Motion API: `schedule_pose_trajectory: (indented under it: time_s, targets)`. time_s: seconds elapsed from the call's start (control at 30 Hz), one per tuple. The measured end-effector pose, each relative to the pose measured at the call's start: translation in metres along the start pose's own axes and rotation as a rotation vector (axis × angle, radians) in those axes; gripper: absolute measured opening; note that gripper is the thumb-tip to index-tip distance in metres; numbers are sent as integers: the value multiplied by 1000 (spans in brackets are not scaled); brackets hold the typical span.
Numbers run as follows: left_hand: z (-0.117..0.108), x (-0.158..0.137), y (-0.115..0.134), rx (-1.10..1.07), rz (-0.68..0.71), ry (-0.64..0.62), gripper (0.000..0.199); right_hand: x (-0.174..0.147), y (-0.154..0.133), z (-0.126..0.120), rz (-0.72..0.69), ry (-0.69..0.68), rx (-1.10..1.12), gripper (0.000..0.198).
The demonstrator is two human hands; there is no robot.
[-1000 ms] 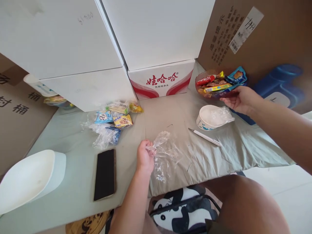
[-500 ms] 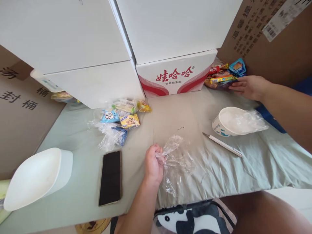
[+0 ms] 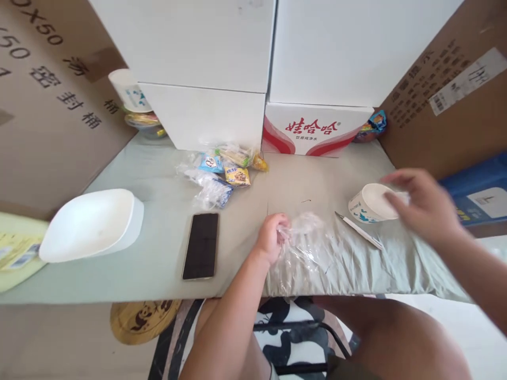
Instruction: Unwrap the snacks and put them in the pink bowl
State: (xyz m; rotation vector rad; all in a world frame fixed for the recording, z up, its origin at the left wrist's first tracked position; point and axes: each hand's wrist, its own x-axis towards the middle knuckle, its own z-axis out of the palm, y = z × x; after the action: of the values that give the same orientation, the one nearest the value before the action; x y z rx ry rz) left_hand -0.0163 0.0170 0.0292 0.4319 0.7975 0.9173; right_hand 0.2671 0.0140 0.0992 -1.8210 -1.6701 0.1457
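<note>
My left hand is closed around the gathered end of a clear plastic bag, which spreads crumpled over the cloth. At the right, my right hand is blurred, its thumb and fingers apart, over the right side of a white paper bowl with a blue print. Part of that bowl and the clear plastic in it are hidden behind the hand. A white pen-shaped tool with a dark narrow tip lies just left of the bowl.
Bagged snack packets lie before the white boxes. A black phone and a white plastic basin are at left. More snacks sit at the back right, beside a brown carton. Another paper bowl is at back left.
My right hand has left the snacks at the back right and come toward me to the paper bowl. My left hand keeps its grip on the plastic bag. The view has shifted.
</note>
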Motion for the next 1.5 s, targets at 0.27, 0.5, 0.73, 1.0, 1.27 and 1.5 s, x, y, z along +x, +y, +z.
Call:
schedule_pose_trajectory:
  time_s: [0.27,0.5,0.73,1.0,1.27,1.5]
  targets:
    - [-11,-19,11,-111,-30,-293,32,-118,-72,98,90,-544,420,24]
    - [-31,-18,21,211,211,10,42,-119,-72,98,493,-250,668,23]
    - [-27,-8,14,339,83,-8,21,-88,-35,95,540,-59,1238,41]
    - [-16,-12,13,301,-32,-185,13,-87,-18,101,655,-365,1222,65]
    - [-10,4,3,182,193,9,34,-74,2,85,641,-258,1193,68]
    - [8,12,-11,307,333,165,84,-85,19,74,537,-322,1196,98]
